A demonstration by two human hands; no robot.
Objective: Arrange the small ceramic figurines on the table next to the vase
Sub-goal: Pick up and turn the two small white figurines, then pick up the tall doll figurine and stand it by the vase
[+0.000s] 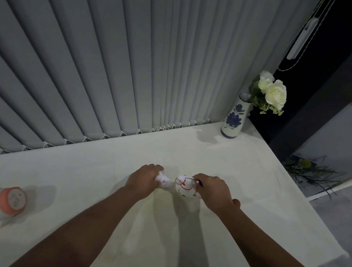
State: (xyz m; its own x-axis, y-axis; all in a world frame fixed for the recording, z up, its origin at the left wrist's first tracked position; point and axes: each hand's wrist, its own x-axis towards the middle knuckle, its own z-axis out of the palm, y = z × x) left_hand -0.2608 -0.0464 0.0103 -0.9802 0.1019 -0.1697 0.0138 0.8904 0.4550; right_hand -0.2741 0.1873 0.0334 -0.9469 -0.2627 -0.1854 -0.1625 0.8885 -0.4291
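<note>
Two small white ceramic figurines sit near the middle of the white table (222,162). My left hand (144,179) is closed around the smaller white figurine (165,180), which pokes out to the right of my fingers. My right hand (213,191) grips the rounder white figurine with red lines (183,187) from its right side. The two figurines are close together, almost touching. A white vase with a blue flower pattern (234,119) holds white roses (273,92) at the table's far right corner, well beyond both hands.
A white bottle with an orange cap (11,200) lies on its side at the left. Grey vertical blinds (113,58) hang along the table's far edge. The table's right edge drops to a grey floor with a dark plant (313,171).
</note>
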